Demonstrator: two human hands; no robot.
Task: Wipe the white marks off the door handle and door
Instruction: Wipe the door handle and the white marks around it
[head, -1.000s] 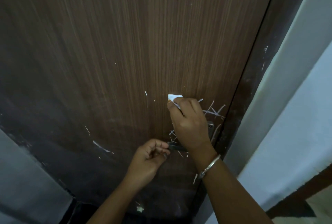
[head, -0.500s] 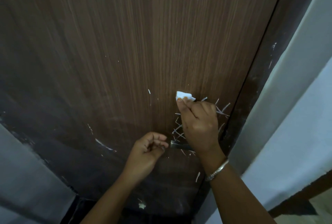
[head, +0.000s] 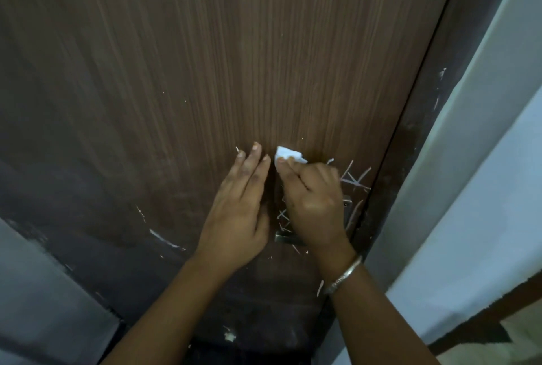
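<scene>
A brown wood-grain door (head: 205,57) fills the view. White scratch-like marks (head: 353,178) cross it near its right edge, above and around the metal door handle (head: 286,237). My right hand (head: 315,203) pinches a small white wipe (head: 286,155) against the door above the handle and hides most of the handle. My left hand (head: 239,212) lies flat on the door just left of it, fingers straight and pointing up. More white marks (head: 165,240) show lower left.
The dark door frame (head: 422,144) runs up the right side, with a pale wall (head: 484,188) beyond it. A grey wall (head: 38,291) sits at lower left. A small white chip (head: 229,336) lies near the door's bottom.
My left hand has let go of the handle's end and moved up, now flat on the door. The right hand with the wipe stays above the handle.
</scene>
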